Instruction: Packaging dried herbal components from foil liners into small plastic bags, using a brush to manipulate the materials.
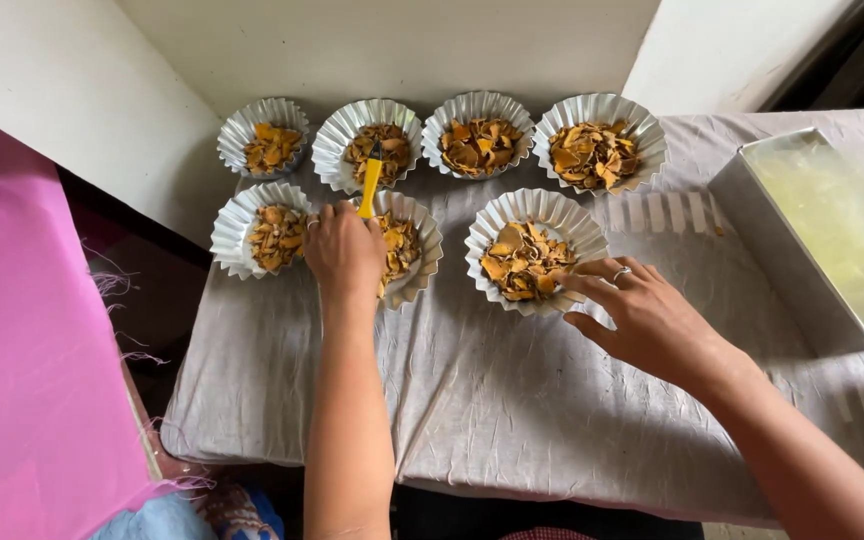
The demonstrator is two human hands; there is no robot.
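Left hand (344,250) pinches a yellow-handled tool (370,185) over a foil cup (404,247). Right hand (642,315), fingers spread, touches another cup (535,250) at three o'clock, holding orange-brown flakes (522,262).

The left hand (344,250) hides part of one fluted tin (407,245) (tool's lower end too).

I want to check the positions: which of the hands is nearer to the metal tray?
Right. The right hand rests at a fluted cup beside the metal tray; the left hand is farther away.
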